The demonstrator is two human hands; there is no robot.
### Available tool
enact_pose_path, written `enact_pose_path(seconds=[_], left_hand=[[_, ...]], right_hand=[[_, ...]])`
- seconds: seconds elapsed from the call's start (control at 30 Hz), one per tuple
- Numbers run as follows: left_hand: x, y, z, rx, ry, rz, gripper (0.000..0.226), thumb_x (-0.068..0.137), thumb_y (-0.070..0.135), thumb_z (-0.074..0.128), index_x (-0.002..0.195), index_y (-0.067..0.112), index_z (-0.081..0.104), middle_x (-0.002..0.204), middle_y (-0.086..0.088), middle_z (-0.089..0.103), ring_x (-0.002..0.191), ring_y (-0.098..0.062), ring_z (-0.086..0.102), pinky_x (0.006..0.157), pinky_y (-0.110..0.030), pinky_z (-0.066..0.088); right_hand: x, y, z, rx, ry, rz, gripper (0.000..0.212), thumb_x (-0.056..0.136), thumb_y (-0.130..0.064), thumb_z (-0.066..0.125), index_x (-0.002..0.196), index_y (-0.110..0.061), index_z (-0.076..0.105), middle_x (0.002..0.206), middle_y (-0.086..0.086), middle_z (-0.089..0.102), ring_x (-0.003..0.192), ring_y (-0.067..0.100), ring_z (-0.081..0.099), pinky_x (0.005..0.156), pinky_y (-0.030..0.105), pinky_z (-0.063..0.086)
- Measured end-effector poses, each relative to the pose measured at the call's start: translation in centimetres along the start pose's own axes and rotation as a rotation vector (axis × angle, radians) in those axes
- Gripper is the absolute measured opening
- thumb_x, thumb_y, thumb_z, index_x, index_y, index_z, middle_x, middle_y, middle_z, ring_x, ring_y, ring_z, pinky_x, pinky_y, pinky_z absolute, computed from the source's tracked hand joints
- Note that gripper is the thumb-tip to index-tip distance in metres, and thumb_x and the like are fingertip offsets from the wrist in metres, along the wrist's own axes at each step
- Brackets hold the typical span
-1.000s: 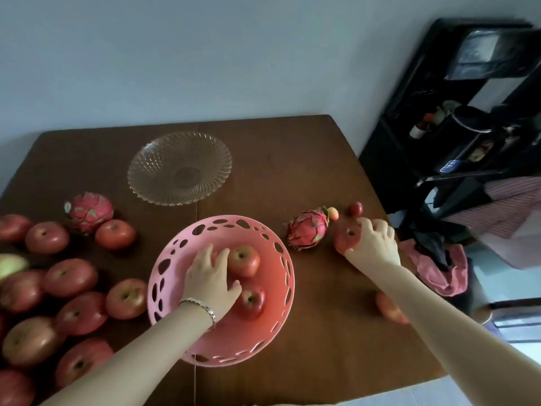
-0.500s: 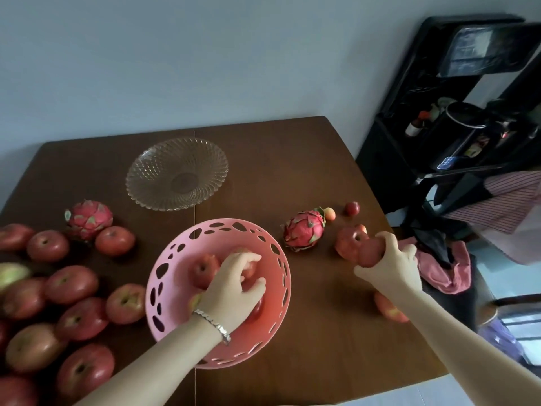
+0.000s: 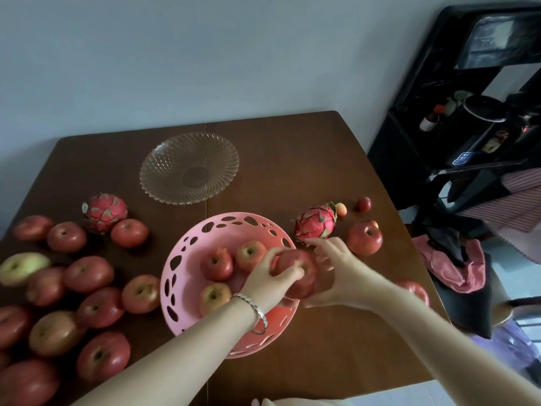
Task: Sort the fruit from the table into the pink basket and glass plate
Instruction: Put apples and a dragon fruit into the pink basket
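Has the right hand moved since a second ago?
Yes. The right hand has left the table's right side and come leftward to the pink basket rim.

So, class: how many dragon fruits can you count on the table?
2. One dragon fruit lies left of the pink basket, beside the apples; the other lies right of the basket. None appear hidden.

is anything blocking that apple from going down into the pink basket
Nothing visible does. The apple, between the left hand and right hand, sits over the pink basket at its right rim; three apples lie further left.
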State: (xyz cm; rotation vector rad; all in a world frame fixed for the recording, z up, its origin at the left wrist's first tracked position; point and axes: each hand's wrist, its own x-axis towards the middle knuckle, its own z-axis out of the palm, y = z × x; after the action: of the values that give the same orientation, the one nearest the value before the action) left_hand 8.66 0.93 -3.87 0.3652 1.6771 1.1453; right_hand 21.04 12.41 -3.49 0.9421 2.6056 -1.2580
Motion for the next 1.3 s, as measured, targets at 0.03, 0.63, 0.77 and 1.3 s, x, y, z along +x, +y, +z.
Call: enact_pose_path(seconds=[0.03,0.63,0.77,1.3], left_hand=[[-0.2,0.1,-0.5,-0.035,0.015,-0.017,0.023,0.076,0.021,0.066,0.085,0.038,0.055,0.103,0.002,0.055,0.081,-0.028,0.066,0.058,-0.035,0.059],[2.5,-1.1,-2.5,0.603,0.122,0.083,0.044,0.085,0.035,0.060,0.121,0.019,0.040,0.121,-0.006,0.048,0.107,-0.025,0.052,0.097,-0.032,0.040],[3.6,-1.7,-1.5,0.681,0.099,0.067,0.050,0.089,0.033,0.056,0.133,0.013,0.040,0.134,-0.010,0.038,0.121,-0.026,0.045,0.105,-0.031,0.033],[2.9,-0.7,-3.0,0.543,0.268,0.166,0.042,0.087,0.035,0.058,0.125,0.017,0.053,0.121,-0.010,0.056,0.112,-0.025,0.055,0.098,-0.037,0.045]], right_hand=[[0.7,1.3,-1.2,-0.081,-0.016,0.049,0.106,0.054,-0.039,0.087,0.141,-0.031,0.027,0.132,-0.003,0.029,0.123,0.013,0.034,0.110,0.031,0.034],[4.1,7.6,-1.7,-0.351,0.445,0.427,0.069,0.071,-0.035,0.072,0.133,-0.034,0.041,0.123,0.012,0.042,0.113,0.033,0.044,0.078,0.038,0.047],[2.3,5.7,-2.3,-0.276,0.486,0.320,0.069,0.071,-0.036,0.075,0.132,-0.033,0.043,0.123,0.010,0.042,0.117,0.030,0.043,0.076,0.031,0.044],[-1.5,-1.4,2.1,0.219,0.383,-0.005,0.076,0.051,-0.030,0.089,0.109,-0.038,0.040,0.107,-0.014,0.047,0.095,0.002,0.050,0.069,-0.001,0.040]])
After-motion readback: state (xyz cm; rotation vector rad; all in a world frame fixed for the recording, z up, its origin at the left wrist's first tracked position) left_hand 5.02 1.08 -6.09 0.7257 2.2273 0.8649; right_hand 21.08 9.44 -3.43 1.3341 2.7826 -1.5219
